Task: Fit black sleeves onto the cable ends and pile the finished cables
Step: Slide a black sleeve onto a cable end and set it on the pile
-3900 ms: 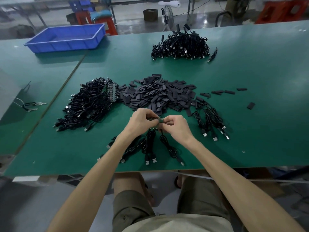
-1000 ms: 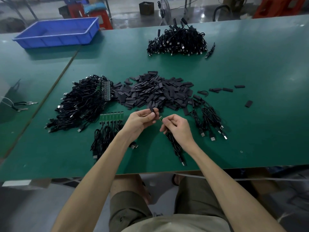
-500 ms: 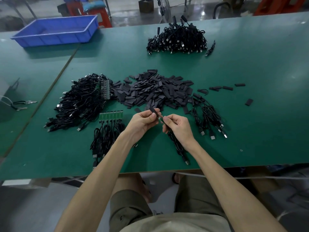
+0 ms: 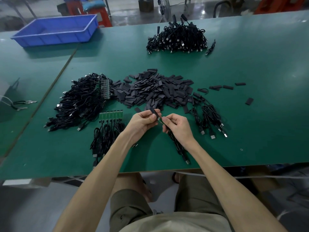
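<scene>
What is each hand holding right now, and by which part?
Left hand pinches a black sleeve by its lower end; right hand pinches a cable just behind its green board end.

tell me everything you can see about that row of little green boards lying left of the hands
The row of green boards is about seven small circuit boards side by side in one strip, lying flat on the green table. None wears a sleeve. From each a thin black cable runs toward the person, loosely coiled. It sits between the big cable pile and the left hand, which does not touch it.
</scene>
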Demonstrator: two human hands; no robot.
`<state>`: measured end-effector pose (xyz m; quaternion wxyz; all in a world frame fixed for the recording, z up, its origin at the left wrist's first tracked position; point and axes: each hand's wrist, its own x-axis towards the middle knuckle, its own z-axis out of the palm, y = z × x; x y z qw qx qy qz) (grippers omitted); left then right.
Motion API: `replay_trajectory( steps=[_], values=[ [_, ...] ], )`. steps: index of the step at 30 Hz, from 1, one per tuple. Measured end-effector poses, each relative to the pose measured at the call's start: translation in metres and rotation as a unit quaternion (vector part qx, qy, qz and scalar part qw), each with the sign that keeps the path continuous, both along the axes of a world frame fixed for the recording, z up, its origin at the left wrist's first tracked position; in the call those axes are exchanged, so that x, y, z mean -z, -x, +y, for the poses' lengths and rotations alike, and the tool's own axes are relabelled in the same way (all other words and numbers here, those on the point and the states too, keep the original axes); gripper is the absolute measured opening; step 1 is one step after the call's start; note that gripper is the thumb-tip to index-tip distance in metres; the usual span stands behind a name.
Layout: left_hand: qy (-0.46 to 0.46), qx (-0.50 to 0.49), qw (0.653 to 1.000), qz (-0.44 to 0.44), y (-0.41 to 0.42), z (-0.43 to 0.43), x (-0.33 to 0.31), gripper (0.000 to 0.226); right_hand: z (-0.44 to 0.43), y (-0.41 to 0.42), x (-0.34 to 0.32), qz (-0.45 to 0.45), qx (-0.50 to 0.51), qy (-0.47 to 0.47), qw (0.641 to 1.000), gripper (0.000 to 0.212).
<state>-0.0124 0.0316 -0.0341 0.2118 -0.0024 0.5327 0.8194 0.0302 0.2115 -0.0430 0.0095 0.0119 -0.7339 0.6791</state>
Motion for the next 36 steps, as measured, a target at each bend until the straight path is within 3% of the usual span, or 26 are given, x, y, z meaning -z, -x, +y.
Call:
replay_trajectory(
  steps=[7,36],
  values=[
    [-0.004,0.031,0.999,-0.003,0.0027,-0.0018,-0.001,0.023,0.0008,-0.0007,0.001,0.001,0.008,-0.006,1.0,0.023],
    [0.0,0.009,1.0,0.029,-0.0023,-0.0015,0.0056,0.025,-0.0003,0.0005,0.0025,0.005,0.001,-0.011,1.0,0.023]
  ],
)
